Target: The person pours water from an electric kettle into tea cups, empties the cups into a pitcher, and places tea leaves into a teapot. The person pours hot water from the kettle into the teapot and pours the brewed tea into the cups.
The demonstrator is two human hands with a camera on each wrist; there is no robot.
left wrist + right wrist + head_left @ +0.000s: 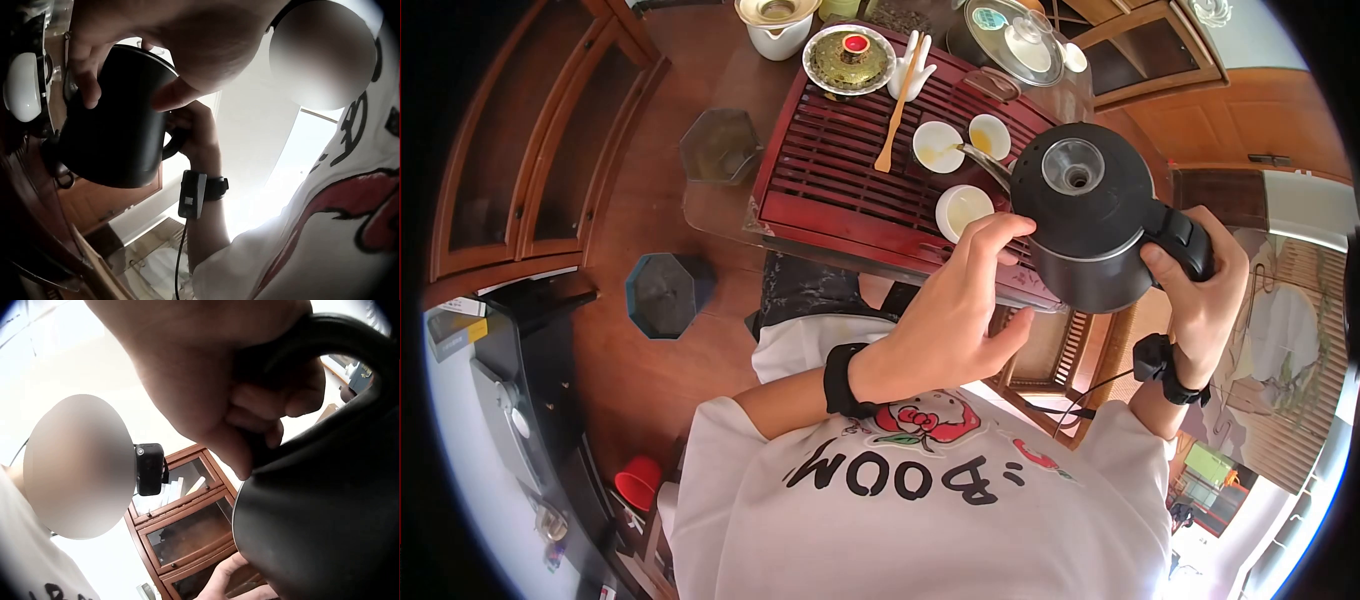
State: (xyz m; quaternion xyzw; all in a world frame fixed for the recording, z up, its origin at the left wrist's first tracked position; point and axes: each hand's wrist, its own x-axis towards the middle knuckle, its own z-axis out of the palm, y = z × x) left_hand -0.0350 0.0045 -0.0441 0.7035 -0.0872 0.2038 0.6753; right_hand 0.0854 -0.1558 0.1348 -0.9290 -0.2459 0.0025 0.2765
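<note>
A black gooseneck kettle [1090,260] is held over the right side of the red slatted tea tray [820,215]. My right hand [1212,295] grips its handle, the fingers curled round it in the right wrist view. Extended fingers of my left hand [960,310] reach to the kettle's near left side, fingertips right at the lid's edge; the thumb stands apart. The spout tip overlaps the rim of a white cup [928,135] with yellowish liquid. Another white cup [994,128] with yellow liquid stands beside it, and a third white cup [965,212] sits nearer me.
On the tray, a wooden scoop [897,120] leans on a white hand-shaped stand [918,82] near a patterned lidded bowl [850,70]. Behind are a white pot [780,38] and a glass-lidded pot [1000,40]. Octagonal stools [668,295] stand at left on the floor.
</note>
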